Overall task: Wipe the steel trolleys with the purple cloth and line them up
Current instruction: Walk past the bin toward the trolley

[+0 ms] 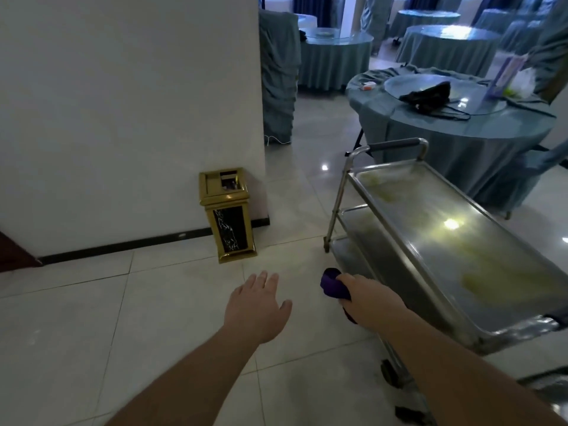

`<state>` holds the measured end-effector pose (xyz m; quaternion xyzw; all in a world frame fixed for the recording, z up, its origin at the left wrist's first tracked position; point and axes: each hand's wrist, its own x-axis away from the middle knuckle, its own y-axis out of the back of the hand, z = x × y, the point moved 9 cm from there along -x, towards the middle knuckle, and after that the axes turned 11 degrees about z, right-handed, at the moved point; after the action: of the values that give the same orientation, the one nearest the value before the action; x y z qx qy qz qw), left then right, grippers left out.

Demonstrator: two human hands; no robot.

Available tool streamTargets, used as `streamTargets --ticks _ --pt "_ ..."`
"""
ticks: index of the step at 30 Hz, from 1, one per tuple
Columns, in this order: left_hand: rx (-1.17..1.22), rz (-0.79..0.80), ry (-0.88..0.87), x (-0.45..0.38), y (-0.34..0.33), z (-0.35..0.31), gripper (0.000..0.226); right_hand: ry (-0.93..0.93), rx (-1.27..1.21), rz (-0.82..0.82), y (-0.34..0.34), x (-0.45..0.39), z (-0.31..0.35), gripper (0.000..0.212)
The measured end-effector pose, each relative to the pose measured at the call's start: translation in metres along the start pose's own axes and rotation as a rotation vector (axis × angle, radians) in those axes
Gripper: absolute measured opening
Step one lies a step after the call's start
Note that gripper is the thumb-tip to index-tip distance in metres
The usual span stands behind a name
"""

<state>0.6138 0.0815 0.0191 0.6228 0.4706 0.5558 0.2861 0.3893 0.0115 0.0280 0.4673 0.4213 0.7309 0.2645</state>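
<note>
The trolley (455, 241) runs off the right edge, its lower shelves mostly hidden and its top smeared and glaring. The right hand (365, 295) grips the bunched cloth (333, 282) beside it; the left hand (258, 305) hovers flat, fingers relaxed. Pale floor tiles (92, 318) meet a white wall (123, 103) by a gold bin (229, 215).

We see two bare forearms, no sleeves; the left hand (256, 309) and right hand (365, 298) wear nothing.
</note>
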Motion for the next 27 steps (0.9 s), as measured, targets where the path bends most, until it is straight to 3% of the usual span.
streamTargets --ticks 9,21,27 --pt "0.028 -0.007 0.014 -0.096 0.036 0.041 0.079 0.003 -0.050 0.005 0.041 -0.100 0.022 0.045" --pt "-0.011 -0.018 0.000 -0.288 0.151 -0.026 0.079 0.029 -0.144 -0.001 0.151 -0.282 -0.065 0.037" --pt "-0.014 0.027 0.015 -0.376 0.182 -0.052 0.079 -0.004 -0.206 0.005 0.200 -0.350 -0.119 0.045"
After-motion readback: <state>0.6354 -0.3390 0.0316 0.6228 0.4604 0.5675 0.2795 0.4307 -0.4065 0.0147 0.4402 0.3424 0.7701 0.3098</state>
